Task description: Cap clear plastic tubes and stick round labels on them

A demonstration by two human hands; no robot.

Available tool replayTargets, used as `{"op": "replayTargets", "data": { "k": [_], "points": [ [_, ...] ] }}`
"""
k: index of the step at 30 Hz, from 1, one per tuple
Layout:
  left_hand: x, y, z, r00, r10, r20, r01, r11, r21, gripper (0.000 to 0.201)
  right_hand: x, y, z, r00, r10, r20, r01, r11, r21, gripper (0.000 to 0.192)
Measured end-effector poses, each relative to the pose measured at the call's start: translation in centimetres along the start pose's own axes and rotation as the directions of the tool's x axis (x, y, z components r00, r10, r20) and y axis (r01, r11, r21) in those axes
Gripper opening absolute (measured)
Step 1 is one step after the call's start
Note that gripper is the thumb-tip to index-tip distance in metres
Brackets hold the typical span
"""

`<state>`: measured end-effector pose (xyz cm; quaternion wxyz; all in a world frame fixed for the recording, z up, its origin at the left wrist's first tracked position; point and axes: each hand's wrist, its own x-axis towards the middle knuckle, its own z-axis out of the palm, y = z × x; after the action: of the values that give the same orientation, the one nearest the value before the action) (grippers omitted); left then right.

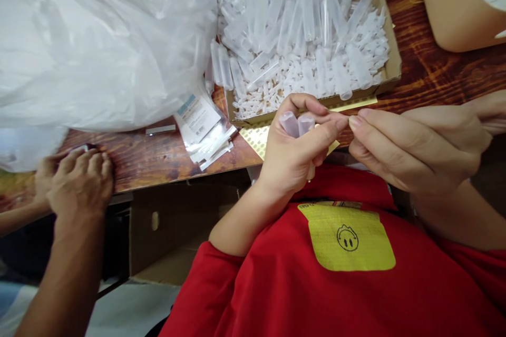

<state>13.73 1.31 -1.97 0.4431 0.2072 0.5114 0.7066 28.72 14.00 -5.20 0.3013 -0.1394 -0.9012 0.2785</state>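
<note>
The left hand point(294, 150) is curled around two small clear plastic tubes point(296, 122), holding them upright side by side in its fist just off the near edge of the dark brown wooden desk point(150, 155), their rounded ends showing above the forefinger. The right hand point(415, 147) sits just beside it, thumb and forefinger pinched narrowly together with the tips meeting the left hand's thumb; whether anything lies between them is too small to tell. Both hands hover over the person's red shirt with a yellow patch point(348, 237). Just beyond them, near the desk's near edge, stands a shallow brown cardboard box point(393, 63) heaped with more clear tubes and small white plastic caps point(276, 89). To its left lies a stack of flat printed sachets point(201, 126), partly under a large crumpled clear plastic bag point(98, 37) covering the desk's left part. At the near left edge, another person's hand point(81, 181) rests fingers down on the wood. A tan rounded object point(454, 5) sits at the far right corner.
</note>
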Motion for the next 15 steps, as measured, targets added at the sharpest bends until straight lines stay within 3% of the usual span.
{"op": "replayTargets", "data": {
  "k": [8, 12, 15],
  "points": [
    [0.0, 0.3, 0.0, 0.999, -0.053, 0.005, 0.053, 0.998, -0.013, 0.035, 1.1, -0.1, -0.5, 0.998, 0.012, 0.054, -0.013, 1.000, 0.026, 0.014],
    [0.0, 0.3, -0.1, 0.995, -0.096, -0.003, 0.095, 0.995, -0.042, 0.035, 0.9, -0.1, -0.3, 0.999, 0.046, 0.003, -0.046, 0.996, 0.073, 0.010],
    [0.0, 0.3, -0.1, 0.997, -0.083, 0.005, 0.083, 0.995, -0.062, 0.037, 0.5, -0.4, -0.3, 0.999, -0.027, -0.022, 0.027, 1.000, 0.001, 0.013]
  ]
}}
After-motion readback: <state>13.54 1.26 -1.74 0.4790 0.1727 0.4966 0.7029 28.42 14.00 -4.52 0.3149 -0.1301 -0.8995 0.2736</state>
